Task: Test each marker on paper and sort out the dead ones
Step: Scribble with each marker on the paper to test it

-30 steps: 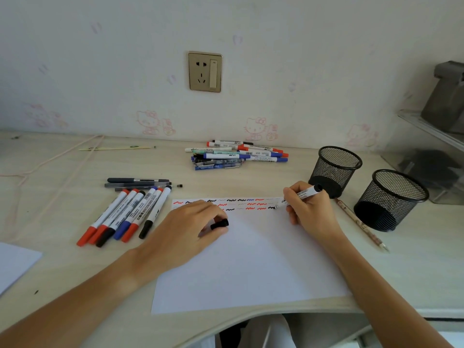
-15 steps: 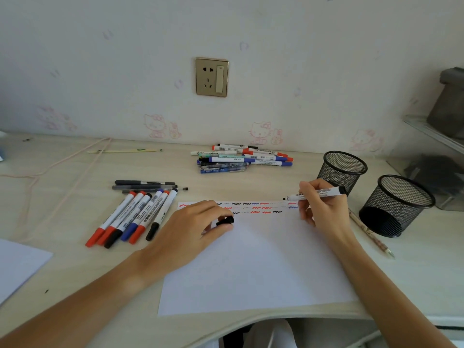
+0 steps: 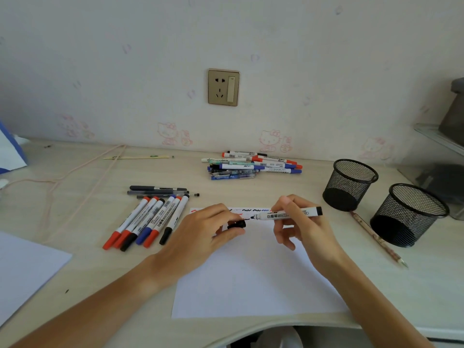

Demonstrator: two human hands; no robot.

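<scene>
Marker (image 3: 286,215) between right fingers (image 3: 288,204) (tip toward cap (image 3: 236,224))

Uncapped marker (image 3: 288,214) and cap (image 3: 236,224) in hands.

Illumination is soft, even daylight, moderately bright, with no hard highlights on the desk (image 3: 251,192). Shadows are faint and diffuse: a weak shadow lies under the right hand (image 3: 301,227) on the paper (image 3: 251,285), and the two mesh cups (image 3: 350,184) show dark interiors. Slight sheen on the wall socket (image 3: 223,87). The source cannot be determined. Wide-angle distortion is marked: the desk's back edge bows, and the forearms stretch toward the lower corners. Sharpness is fair at centre; marker print is partly legible. The right edge, around the shelf (image 3: 439,139), is soft and murky. Overall a slight haze and compression smear.
</scene>
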